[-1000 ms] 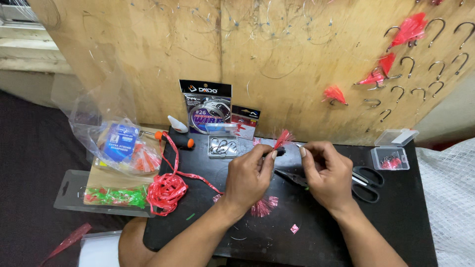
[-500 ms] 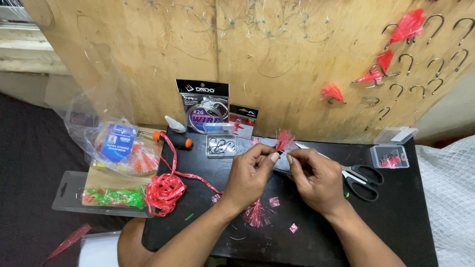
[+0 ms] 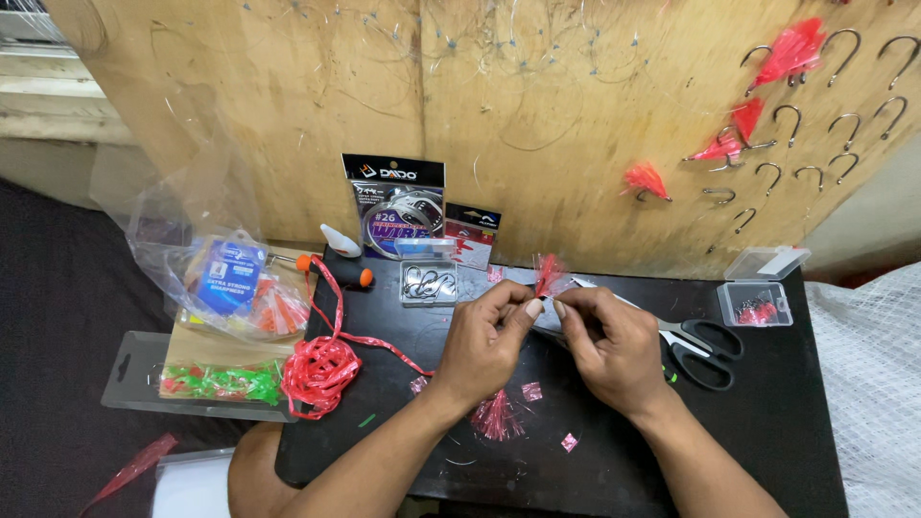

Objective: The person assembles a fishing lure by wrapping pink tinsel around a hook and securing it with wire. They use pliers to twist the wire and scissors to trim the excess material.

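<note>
On the far left lies a clear plastic bag (image 3: 223, 278), with a red ribbon coil (image 3: 321, 369) beside it. Left hand (image 3: 484, 341) and right hand (image 3: 609, 350) meet over the black board (image 3: 767, 422), fingertips of both pinched on a red tinsel tuft (image 3: 549, 273). Black-handled scissors (image 3: 700, 347) lie right of them.

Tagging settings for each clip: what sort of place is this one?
Probably a home or small workshop bench for tying fishing lures: a plywood board hung with hooks and red tassels, a clear box of hooks, scissors on a black work surface.
</note>
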